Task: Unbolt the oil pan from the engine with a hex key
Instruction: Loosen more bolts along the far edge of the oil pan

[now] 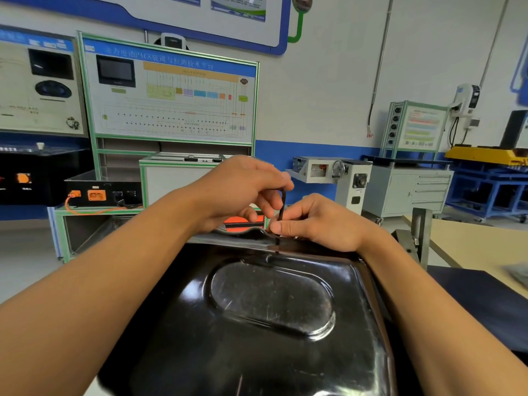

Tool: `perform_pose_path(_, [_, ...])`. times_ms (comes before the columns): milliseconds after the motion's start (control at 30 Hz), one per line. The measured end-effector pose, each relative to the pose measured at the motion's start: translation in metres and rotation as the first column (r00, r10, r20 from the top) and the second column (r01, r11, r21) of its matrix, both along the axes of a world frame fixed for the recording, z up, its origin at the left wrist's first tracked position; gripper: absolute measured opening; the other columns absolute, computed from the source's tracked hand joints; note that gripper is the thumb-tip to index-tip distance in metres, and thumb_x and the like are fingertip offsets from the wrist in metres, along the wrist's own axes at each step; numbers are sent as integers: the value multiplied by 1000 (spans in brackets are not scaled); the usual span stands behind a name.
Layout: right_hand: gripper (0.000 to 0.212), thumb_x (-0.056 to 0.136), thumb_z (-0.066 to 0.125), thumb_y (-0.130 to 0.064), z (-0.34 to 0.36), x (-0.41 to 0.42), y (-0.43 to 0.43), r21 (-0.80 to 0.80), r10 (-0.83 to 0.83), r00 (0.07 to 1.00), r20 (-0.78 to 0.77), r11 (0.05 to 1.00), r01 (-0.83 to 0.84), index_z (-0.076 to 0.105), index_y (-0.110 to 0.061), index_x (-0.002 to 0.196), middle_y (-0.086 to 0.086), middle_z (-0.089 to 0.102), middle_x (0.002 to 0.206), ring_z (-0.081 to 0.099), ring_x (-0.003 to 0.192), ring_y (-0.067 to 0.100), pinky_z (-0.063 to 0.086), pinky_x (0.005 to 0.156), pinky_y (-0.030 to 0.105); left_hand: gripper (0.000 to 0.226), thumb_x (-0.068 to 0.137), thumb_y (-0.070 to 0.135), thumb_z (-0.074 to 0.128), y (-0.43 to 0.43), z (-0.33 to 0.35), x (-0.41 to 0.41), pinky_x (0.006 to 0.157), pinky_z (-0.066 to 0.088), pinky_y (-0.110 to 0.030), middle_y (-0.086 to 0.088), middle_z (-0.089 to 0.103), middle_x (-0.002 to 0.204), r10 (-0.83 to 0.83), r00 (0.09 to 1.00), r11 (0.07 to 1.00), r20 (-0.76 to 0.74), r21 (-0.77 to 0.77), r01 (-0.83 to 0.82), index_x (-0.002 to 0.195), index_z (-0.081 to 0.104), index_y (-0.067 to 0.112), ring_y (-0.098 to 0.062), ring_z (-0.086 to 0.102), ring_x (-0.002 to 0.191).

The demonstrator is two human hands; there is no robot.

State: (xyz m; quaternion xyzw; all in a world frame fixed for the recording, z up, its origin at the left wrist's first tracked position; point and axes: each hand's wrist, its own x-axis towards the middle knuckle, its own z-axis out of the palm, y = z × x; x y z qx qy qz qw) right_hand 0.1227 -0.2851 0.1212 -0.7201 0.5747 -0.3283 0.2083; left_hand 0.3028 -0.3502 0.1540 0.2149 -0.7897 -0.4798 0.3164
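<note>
The fingers (281,184) of the left hand (243,190) are curled round the bent top of the hex key (281,208). The right hand (320,224) pinches the key's lower shaft between thumb and forefinger, so both hands grasp the one tool, left above and right below. The key stands nearly upright, and its tip drops out of sight behind the far flange (243,238) of the pan (271,310); neither the bolt nor the tip's seating can be seen. The likeliest fault from here is probably the key sitting shallow or tilted in the bolt's socket. A turn would then let it cam out and round the socket, and the right knuckles, just beside the flange's edge, could be driven against it. Held by its short arm, the key also gives little leverage, so a tight bolt may tempt a jerk. The pan lies directly under the fingers and runs back toward the person between the forearms, its glossy black face up, with an oval pressed panel well on the near side of both hands.
</note>
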Motion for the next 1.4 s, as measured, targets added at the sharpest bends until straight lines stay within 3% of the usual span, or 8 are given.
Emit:
perform_pose_path(267, [20,93,68,-38,0,2,0,12,-3,999,38,1000,2,82,-26,84,10,75,84,63,77,20,52,90,47,16,95,13,66,0,-5,-3,50,41,-9,10,65,56,100,995,885,-4,-456,-91,91,77,24,1,55,47])
perform_pose_path(433, [25,93,66,-41,0,4,0,19,-47,999,20,999,47,82,-21,89,18,74,96,67,93,35,47,102,56,33,90,8,52,3,-9,-11,52,48,-24,1,64,50,220,975,790,-1,-587,-179,87,69,36,-11,57,44])
perform_pose_path(533, [23,94,66,-41,-1,4,0,24,-52,999,4,998,52,81,-27,84,12,76,90,66,85,21,48,102,54,33,95,7,48,4,-7,-11,43,40,-15,3,58,42,162,987,871,19,-472,-134,89,71,30,-7,50,37])
perform_pose_path(700, [21,94,65,-42,-1,3,-2,10,-56,998,-25,998,56,82,-29,93,8,78,98,69,103,33,49,105,50,29,100,12,45,0,2,2,39,33,-20,-13,66,61,-90,996,994,-17,-58,89,100,73,7,-16,51,46])
perform_pose_path(867, [33,97,63,-37,-1,2,-1,29,-32,999,-43,999,34,76,-19,73,-3,56,65,47,65,8,42,73,26,30,106,12,39,-3,2,10,46,42,-21,-16,73,81,-226,973,973,36,56,224,119,63,2,-17,61,66])
perform_pose_path(1033, [39,99,62,-31,0,1,0,22,-14,998,-62,1000,16,71,6,90,27,54,77,43,75,20,38,78,34,30,101,26,52,-3,0,8,51,46,-18,-7,77,81,-219,970,973,100,-45,225,117,64,5,-12,66,67])
perform_pose_path(1233, [42,100,59,-37,1,3,-2,56,12,997,-72,998,-8,73,-40,61,-13,62,65,54,66,4,45,81,32,43,89,48,69,-1,-5,-5,41,36,-12,-1,56,44,185,982,907,-31,-379,-183,62,69,14,-7,44,36])
perform_pose_path(1400, [32,100,60,-34,2,5,-3,63,7,998,-61,998,-4,78,-36,74,-10,72,79,63,79,8,51,99,43,46,100,36,57,-3,-5,-13,36,28,-13,8,40,32,330,940,871,-83,-357,-337,60,68,17,-5,34,29])
